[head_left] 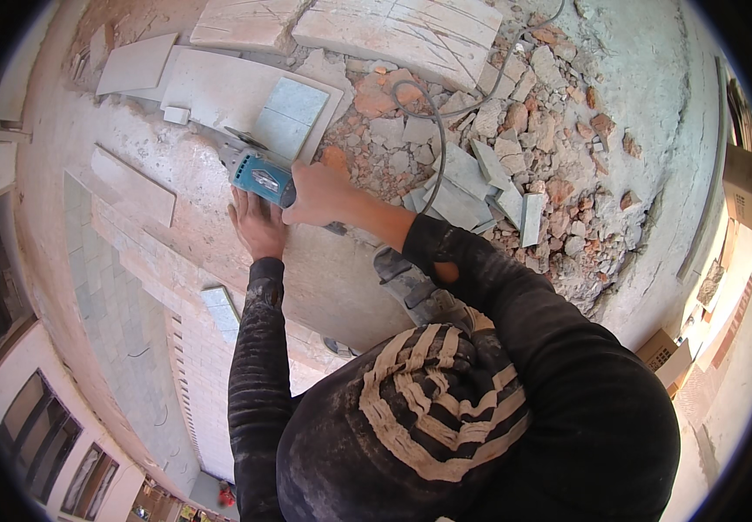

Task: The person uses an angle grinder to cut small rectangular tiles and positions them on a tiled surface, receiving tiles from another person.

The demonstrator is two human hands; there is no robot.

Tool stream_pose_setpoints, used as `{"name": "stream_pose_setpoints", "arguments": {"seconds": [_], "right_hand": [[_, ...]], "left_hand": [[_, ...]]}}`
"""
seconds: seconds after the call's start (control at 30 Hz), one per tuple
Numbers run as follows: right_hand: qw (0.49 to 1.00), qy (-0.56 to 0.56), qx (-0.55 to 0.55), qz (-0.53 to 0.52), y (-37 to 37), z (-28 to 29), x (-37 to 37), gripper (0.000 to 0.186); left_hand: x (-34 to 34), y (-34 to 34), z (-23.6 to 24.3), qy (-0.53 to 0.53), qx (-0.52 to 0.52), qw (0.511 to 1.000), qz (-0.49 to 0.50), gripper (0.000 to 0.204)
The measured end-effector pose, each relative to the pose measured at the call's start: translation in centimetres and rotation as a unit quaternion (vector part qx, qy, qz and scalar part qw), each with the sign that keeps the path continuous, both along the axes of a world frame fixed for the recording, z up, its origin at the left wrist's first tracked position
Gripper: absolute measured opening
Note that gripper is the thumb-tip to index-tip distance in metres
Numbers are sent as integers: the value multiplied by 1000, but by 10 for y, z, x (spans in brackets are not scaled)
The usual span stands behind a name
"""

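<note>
My right hand point(319, 193) is wrapped round the rear of a blue angle grinder point(261, 177). Its dark cutting disc point(245, 137) sits at the far end, near the edge of a pale slab point(211, 83). My left hand point(259, 230) lies just below the grinder's body with its fingers stretched out and apart. The grinder partly covers the fingertips, so whether they touch it is unclear. On the slab, beyond the disc, rests a blue-grey tile point(293, 111) with lines across it. A small white block point(177, 115) lies to the left.
Broken masonry rubble point(559, 148) and tile offcuts point(463, 187) are heaped on the right. A grey cable point(441, 143) loops over the rubble. Thick scored slabs point(402, 35) lie at the far side. Another slab point(135, 185) and a small tile piece point(219, 311) are left of me.
</note>
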State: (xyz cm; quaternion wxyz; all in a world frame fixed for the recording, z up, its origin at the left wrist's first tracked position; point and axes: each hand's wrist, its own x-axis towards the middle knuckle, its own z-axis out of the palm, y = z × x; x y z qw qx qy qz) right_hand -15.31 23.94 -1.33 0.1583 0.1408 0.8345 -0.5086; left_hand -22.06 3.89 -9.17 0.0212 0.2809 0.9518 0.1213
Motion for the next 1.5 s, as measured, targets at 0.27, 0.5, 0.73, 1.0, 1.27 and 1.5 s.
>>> {"name": "stream_pose_setpoints", "arguments": {"seconds": [0.27,0.5,0.73,1.0,1.27,1.5], "right_hand": [[1000,10,19,6,1,-3,6,66],[1000,-17,17,11,1,3,2,65],[1000,-13,17,7,0,-2,1,66],[1000,17,18,0,0,-4,9,65],[1000,0,20,0,2,-4,14,64],[1000,6,21,1,0,-8,12,62]], "left_hand": [[3,6,5,3,0,1000,3,58],[1,4,3,1,9,1000,8,57],[1,4,3,4,4,1000,7,58],[2,3,2,4,3,1000,5,58],[1,4,3,2,-5,1000,2,59],[1,4,1,3,-1,1000,7,60]]}}
